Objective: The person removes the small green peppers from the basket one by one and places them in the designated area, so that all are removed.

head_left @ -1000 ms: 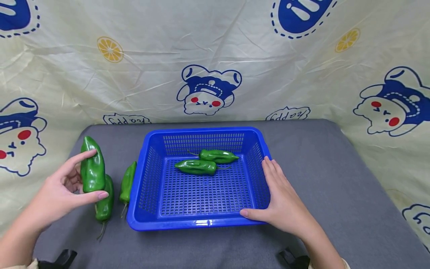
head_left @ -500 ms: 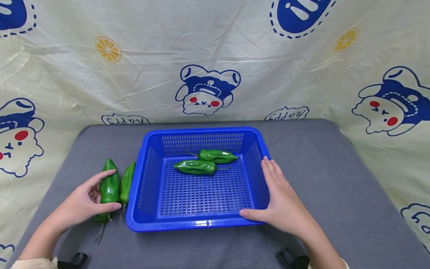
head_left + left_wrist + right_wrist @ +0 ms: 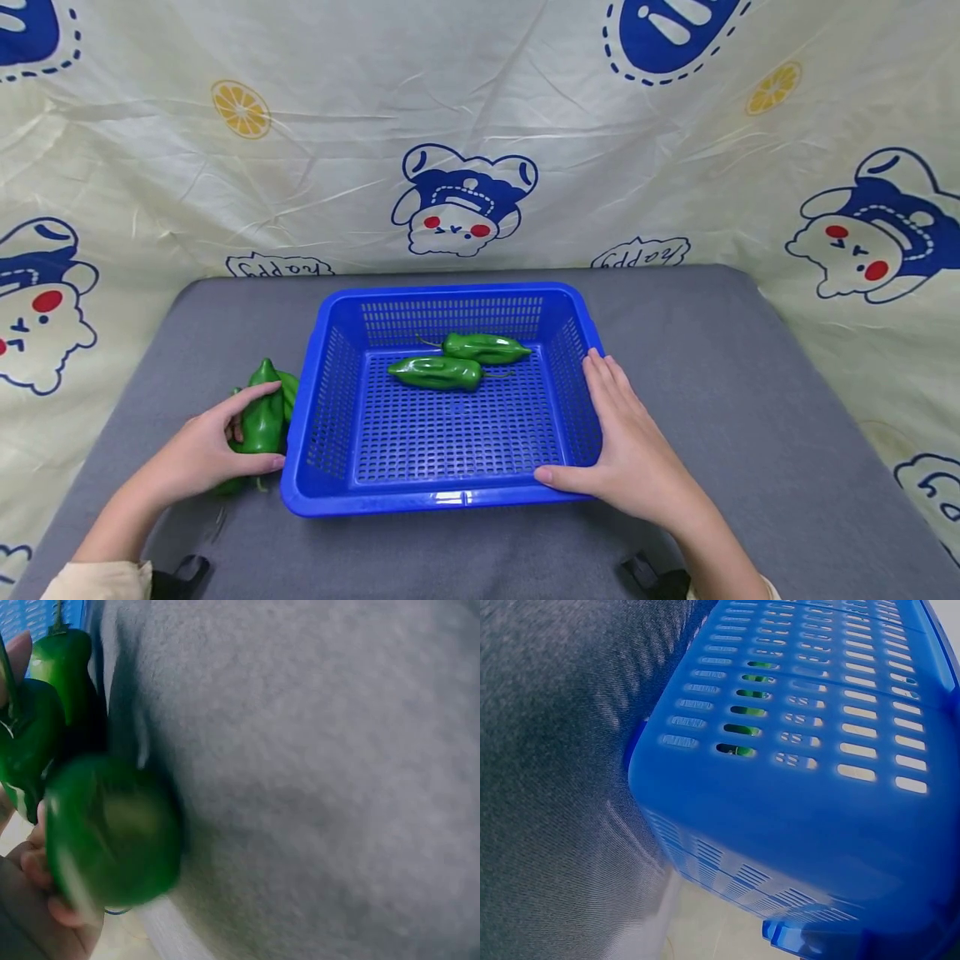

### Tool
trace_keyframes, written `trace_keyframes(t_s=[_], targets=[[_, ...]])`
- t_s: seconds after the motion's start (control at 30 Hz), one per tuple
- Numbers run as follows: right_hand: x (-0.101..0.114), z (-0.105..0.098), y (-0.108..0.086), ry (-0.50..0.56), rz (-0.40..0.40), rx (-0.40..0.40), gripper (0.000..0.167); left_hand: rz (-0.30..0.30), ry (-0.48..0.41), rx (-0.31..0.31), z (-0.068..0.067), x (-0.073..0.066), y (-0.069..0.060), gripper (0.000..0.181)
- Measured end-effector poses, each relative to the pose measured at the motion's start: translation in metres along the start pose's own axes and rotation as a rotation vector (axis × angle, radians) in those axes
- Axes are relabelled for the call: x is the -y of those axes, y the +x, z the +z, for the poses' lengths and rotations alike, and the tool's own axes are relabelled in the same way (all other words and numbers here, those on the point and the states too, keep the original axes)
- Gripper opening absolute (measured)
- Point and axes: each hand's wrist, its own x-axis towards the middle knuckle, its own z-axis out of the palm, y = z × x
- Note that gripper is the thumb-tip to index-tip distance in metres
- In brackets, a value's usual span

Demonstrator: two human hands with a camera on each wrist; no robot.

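Note:
My left hand [image 3: 198, 454] pinches a glossy green pepper [image 3: 264, 423] between thumb and fingers, just left of the blue basket [image 3: 375, 502]. A second pepper [image 3: 288, 393] lies between it and the basket's left wall, and a third [image 3: 231, 485] is mostly hidden under my hand. In the left wrist view the held pepper [image 3: 34, 742] is beside another [image 3: 67, 667], with a large blurred one [image 3: 116, 832] against my fingers. Two peppers [image 3: 435, 373] [image 3: 487, 349] lie inside the basket. My right hand [image 3: 637, 454] rests with straight fingers along the basket's right side, thumb on its front rim.
A grey cloth [image 3: 712, 400] covers the table under everything. Behind it hangs a pale printed sheet [image 3: 337, 167] that meets the table's back edge. In the right wrist view the basket's slotted outer wall [image 3: 795, 795] fills much of the picture.
My left hand has brought its pepper down and to the right, from above the far left to beside the basket. The right hand and the basket have stayed nearly still.

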Motion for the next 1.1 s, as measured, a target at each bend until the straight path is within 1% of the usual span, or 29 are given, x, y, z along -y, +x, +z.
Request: trace_keyframes(t_s=[0.03, 0.13, 0.23, 0.3, 0.37, 0.47, 0.63, 0.73, 0.83, 0.9, 1.0, 1.1], targets=[[0.0, 0.0, 0.0, 0.0, 0.001, 0.0, 0.136, 0.002, 0.023, -0.002, 0.001, -0.001, 0.001, 0.095], [0.0, 0.0, 0.0, 0.001, -0.001, 0.001, 0.136, 0.039, 0.087, -0.005, 0.005, -0.003, 0.004, 0.094], [-0.001, 0.0, -0.001, 0.004, -0.005, 0.0, 0.135, 0.09, 0.175, -0.03, 0.009, -0.005, 0.006, 0.093], [-0.001, 0.0, -0.001, 0.007, -0.007, -0.001, 0.135, 0.123, 0.249, -0.06, 0.013, -0.006, 0.007, 0.094], [-0.001, 0.0, -0.001, 0.006, -0.004, 0.0, 0.136, 0.136, 0.305, -0.086, 0.016, -0.008, 0.007, 0.095], [-0.002, 0.0, 0.0, 0.003, 0.0, 0.001, 0.137, 0.147, 0.34, -0.102, 0.017, -0.009, 0.006, 0.097], [-0.002, 0.0, 0.0, 0.0, 0.002, 0.003, 0.138, 0.133, 0.3, -0.077, 0.012, -0.01, 0.003, 0.097], [-0.001, 0.0, 0.0, 0.0, 0.002, 0.003, 0.137, 0.129, 0.283, -0.06, 0.001, -0.015, -0.001, 0.099], [-0.001, 0.0, 0.0, -0.002, 0.003, 0.002, 0.136, 0.15, 0.263, -0.085, -0.011, -0.023, -0.003, 0.096], [-0.001, 0.0, 0.0, 0.0, 0.002, 0.001, 0.136, 0.16, 0.211, -0.105, -0.017, -0.031, -0.005, 0.089], [-0.001, -0.001, 0.0, 0.001, 0.004, 0.002, 0.136, 0.182, 0.109, -0.142, -0.022, -0.042, -0.005, 0.074], [-0.001, 0.0, 0.0, 0.0, 0.005, 0.003, 0.136, 0.203, 0.045, -0.173, -0.029, -0.055, -0.003, 0.067]])
